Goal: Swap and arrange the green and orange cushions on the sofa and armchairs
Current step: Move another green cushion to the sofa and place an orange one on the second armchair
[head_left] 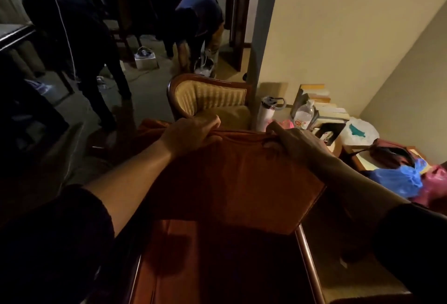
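Observation:
An orange cushion (237, 182) stands upright in the middle of the view, above the seat of a wood-framed armchair (307, 255) with orange upholstery. My left hand (191, 132) grips the cushion's top edge at its left corner. My right hand (295, 141) grips the same edge at its right corner. Beyond the cushion stands a second armchair (208, 95) with beige striped upholstery and a dark wooden frame. No green cushion is in view.
A side table (338, 149) to the right carries a white flask (266, 112), a plastic bottle (304, 112), books, and blue and pink bags (401, 180). Two people (193, 25) bend over on the carpet at the back. A wall corner rises on the right.

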{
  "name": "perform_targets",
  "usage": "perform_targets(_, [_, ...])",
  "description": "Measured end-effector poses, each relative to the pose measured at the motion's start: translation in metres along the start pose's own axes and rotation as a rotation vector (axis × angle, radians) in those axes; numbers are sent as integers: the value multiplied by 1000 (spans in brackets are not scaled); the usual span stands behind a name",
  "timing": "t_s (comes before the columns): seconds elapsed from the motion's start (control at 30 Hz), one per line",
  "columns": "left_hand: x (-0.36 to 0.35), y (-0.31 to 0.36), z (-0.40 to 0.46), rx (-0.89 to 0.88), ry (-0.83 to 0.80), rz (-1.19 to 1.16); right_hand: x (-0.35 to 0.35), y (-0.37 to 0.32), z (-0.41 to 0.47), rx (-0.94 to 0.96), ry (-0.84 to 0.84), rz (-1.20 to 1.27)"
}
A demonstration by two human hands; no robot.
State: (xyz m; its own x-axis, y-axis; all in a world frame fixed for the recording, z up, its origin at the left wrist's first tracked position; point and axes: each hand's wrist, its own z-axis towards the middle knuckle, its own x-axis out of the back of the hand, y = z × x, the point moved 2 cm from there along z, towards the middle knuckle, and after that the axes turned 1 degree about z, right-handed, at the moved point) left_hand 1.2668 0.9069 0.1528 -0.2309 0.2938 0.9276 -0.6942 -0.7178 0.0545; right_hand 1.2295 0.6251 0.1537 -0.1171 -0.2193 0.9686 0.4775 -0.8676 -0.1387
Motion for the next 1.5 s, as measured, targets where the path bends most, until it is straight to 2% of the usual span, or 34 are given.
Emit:
perform_targets(0.17, [-46,-48,29,35,-55,23,-32,41,57,-8,-98,-3])
perform_targets(0.43, [-74,-109,78,35,-28,60,-63,87,125,37,-82,-18])
perform_targets(0.6, [-97,-119,80,42,4,101,-87,103,148,63,-34,-25])
perform_targets(0.77, [-154,-123,69,178,-147,27,-130,112,143,95,-52,36])
perform_targets(0.83, [-183,-123,55,244,-259,-40,-163,113,134,125,-137,79])
perform_targets(0.93, [-229,-125,18,387,-398,-23,-221,125,116,-30,-274,81])
perform_targets(1.0, [-245,-133,-7,582,-393,-14,-246,138,109,-187,-273,115])
perform_targets(1.03, [-250,-136,-15,625,-370,22,-251,143,108,-235,-273,116])
perform_targets(1.1, [-257,-141,-20,580,-372,147,-264,149,109,-213,-329,7])
perform_targets(1.17, [-262,-141,-15,607,-396,150,-270,150,110,-208,-401,-82])
perform_targets(1.33, [-272,-134,-17,744,-544,32,-274,132,95,-390,-442,45])
perform_targets(1.5, [-259,-129,-3,764,-694,23,-268,129,84,-372,-526,100])
